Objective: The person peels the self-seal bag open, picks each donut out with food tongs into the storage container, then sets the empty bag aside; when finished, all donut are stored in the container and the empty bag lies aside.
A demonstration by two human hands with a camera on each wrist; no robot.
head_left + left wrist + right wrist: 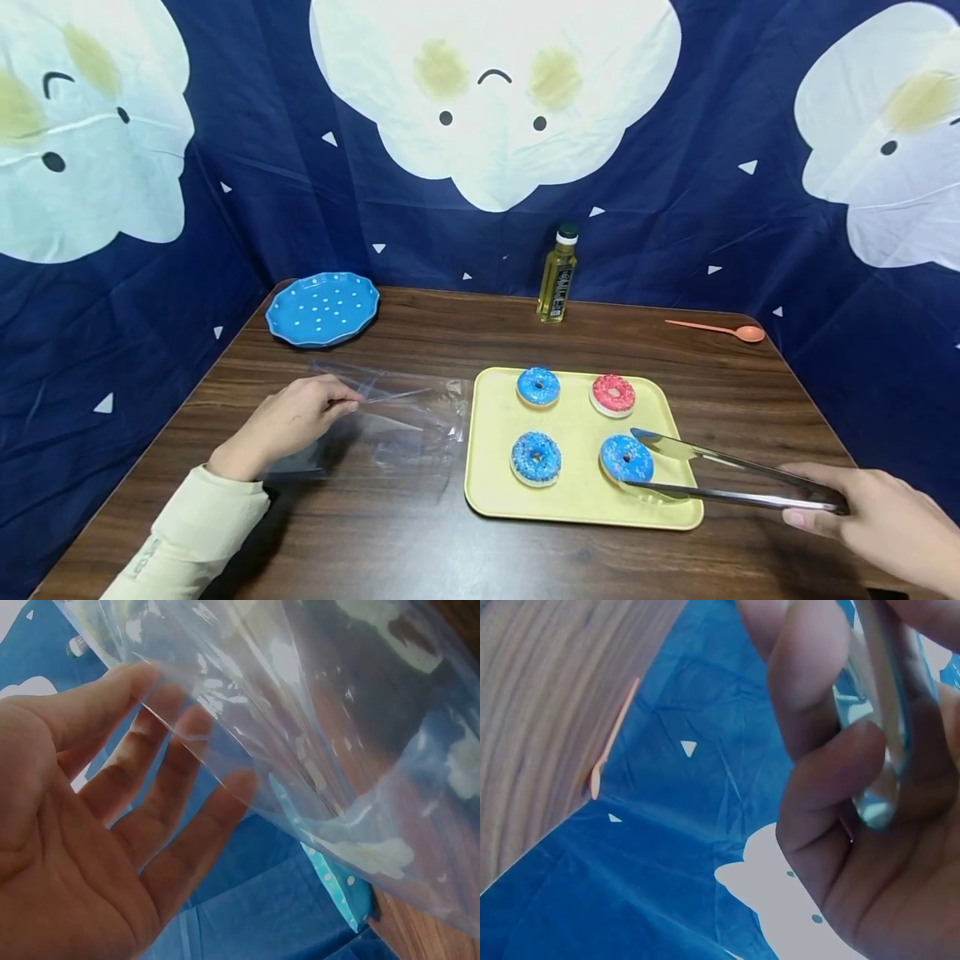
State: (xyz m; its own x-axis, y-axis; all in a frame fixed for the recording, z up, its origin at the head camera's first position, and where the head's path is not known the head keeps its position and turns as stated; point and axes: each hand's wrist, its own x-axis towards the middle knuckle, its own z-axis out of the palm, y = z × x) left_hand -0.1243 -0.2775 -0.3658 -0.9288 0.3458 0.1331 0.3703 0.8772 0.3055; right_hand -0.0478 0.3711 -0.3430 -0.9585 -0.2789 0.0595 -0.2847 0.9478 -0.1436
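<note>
My left hand [300, 415] pinches the edge of a clear plastic bag [416, 437] between thumb and fingertips. The bag lies partly raised over the table and fills much of the left wrist view. In my right hand [888, 512] I grip metal tongs [750, 499] near their closed end. Their spread tips stand on either side of a blue donut [619, 452] at the near right of a yellow tray [577, 508]; firm contact cannot be told. Also on the tray are a speckled blue donut [525, 471], another blue donut [528, 383] and a red donut [603, 390].
A blue polka-dot plate [322, 310] sits at the back left of the wooden table [420, 542]. At the back stands a green-capped oil bottle [557, 283]. An orange spoon [748, 333] lies at the back right. Blue cloth with clouds [495, 150] surrounds the table.
</note>
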